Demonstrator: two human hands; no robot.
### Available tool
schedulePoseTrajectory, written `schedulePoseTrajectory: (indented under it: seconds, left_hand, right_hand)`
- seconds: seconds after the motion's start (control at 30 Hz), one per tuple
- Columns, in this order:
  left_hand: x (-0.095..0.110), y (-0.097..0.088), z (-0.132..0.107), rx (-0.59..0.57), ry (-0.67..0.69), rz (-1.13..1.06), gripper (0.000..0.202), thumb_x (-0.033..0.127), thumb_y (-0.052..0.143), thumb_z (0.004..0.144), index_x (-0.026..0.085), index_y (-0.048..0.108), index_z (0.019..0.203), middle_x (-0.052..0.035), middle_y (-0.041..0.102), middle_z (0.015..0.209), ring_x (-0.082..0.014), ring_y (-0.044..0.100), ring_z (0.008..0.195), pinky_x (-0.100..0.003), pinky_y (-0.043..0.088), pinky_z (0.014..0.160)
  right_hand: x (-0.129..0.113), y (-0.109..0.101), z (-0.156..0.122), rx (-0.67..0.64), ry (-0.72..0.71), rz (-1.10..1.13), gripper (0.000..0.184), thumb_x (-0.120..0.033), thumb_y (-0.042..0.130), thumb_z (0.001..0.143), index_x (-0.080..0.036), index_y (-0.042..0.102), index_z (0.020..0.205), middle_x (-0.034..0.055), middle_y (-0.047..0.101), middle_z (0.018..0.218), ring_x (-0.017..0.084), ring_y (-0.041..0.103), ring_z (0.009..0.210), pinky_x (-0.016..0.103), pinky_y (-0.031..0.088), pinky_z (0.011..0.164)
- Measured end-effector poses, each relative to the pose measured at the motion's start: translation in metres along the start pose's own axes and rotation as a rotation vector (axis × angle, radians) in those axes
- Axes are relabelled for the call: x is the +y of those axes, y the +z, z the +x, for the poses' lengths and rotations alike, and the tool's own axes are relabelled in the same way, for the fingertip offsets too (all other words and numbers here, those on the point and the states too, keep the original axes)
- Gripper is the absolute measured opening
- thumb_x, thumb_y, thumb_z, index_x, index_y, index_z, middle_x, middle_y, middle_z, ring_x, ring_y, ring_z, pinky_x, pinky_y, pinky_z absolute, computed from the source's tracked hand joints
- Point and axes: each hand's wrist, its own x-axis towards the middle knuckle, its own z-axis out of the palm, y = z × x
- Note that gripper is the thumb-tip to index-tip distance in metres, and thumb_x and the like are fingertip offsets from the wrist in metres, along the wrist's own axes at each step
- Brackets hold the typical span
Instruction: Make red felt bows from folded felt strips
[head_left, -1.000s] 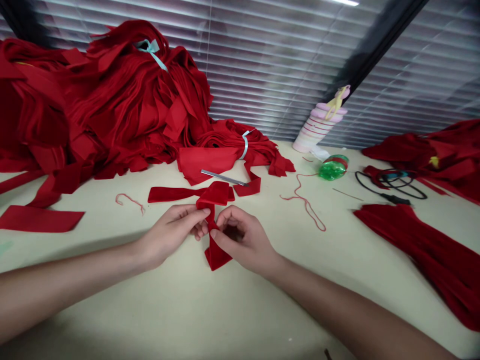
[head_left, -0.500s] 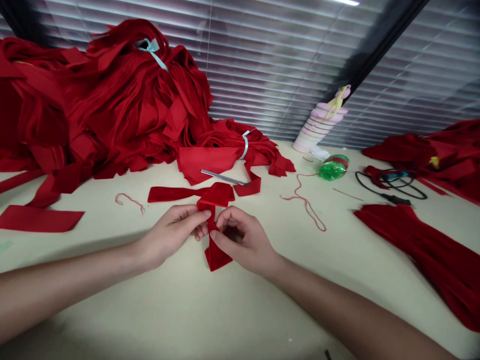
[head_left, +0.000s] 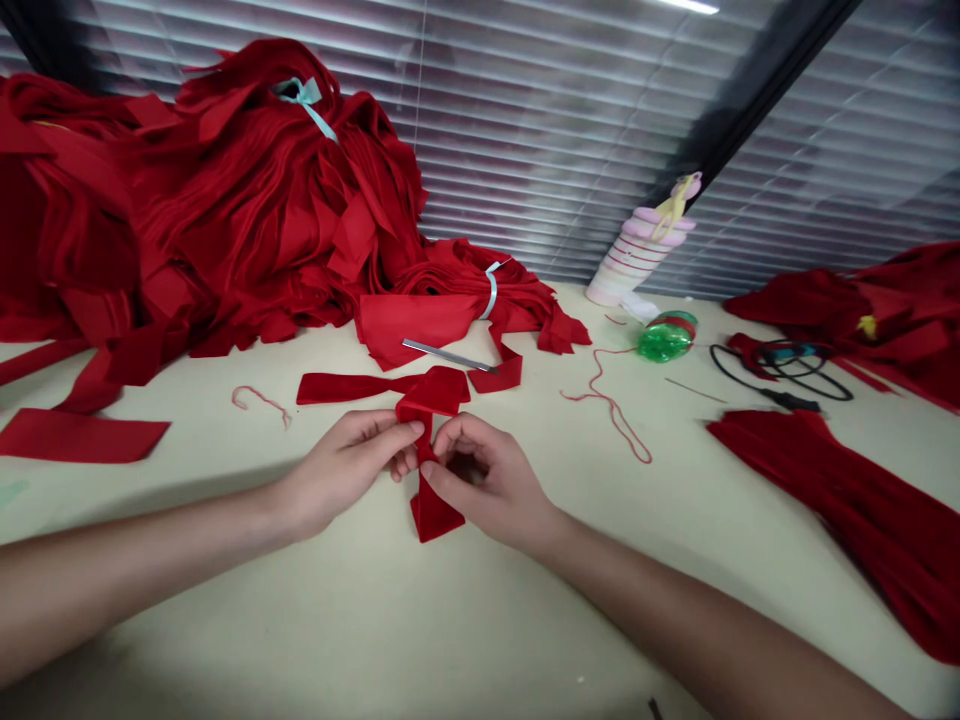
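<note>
A red velvet ribbon [head_left: 439, 515] is folded into a bow-like shape in front of me. Its upper loop bends over above my fingers and its lower end spreads toward me. My left hand [head_left: 360, 455] pinches it from the left, thumb on top. From the right, my right hand [head_left: 491, 475] pinches the ribbon's narrow middle between thumb and fingers. Another red velvet piece [head_left: 349, 388] lies flat just behind the held one, partly covered by its loop. Behind that rest slim metal tweezers [head_left: 450, 356], or a similar thin tool.
A big heap of red ribbon strips [head_left: 247, 200] fills the back left, with a smaller tied bundle [head_left: 517, 290] beside it. Toward the right are a thread-wound tube [head_left: 634, 255], a green plastic piece [head_left: 666, 338], loose red thread [head_left: 611, 405], a black cord [head_left: 795, 370] and more velvet strips [head_left: 847, 510].
</note>
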Motion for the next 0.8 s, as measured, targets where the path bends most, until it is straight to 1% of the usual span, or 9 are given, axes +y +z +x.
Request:
schedulePoseTrajectory:
  seconds: [0.13,0.3,0.8]
  left_hand:
    - [-0.0005,-0.0004,0.0003,-0.001,0.001,0.005,0.028,0.039,0.055,0.081,0.016,0.059,0.064,-0.0015,0.057,0.062,-0.0136,0.052,0.061,-0.028,0.045,0.061]
    - [-0.0005,-0.0003,0.0004,-0.004,0.004,-0.001,0.028,0.039,0.055,0.081,0.017,0.059,0.064,-0.0014,0.057,0.063,-0.0134,0.051,0.061,-0.028,0.045,0.061]
    - [-0.0023,-0.001,0.0001,-0.013,0.02,-0.013,0.026,0.035,0.054,0.081,0.017,0.059,0.063,-0.0006,0.057,0.062,-0.0126,0.051,0.061,-0.027,0.044,0.062]
  right_hand:
    - [0.0003,0.0002,-0.0001,-0.002,0.013,0.001,0.013,-0.022,0.059,0.072,-0.022,0.046,0.071,-0.0044,0.051,0.06,0.01,0.046,0.052,0.023,0.038,0.047]
    - [0.0013,0.0009,0.0001,0.006,-0.004,0.001,0.012,-0.021,0.058,0.072,-0.022,0.046,0.071,-0.0045,0.051,0.06,0.01,0.046,0.052,0.023,0.038,0.047]
    - [0.0024,0.0004,-0.0005,-0.008,-0.007,0.015,0.012,-0.019,0.058,0.072,-0.021,0.046,0.071,-0.0046,0.051,0.06,0.009,0.044,0.052,0.023,0.035,0.046]
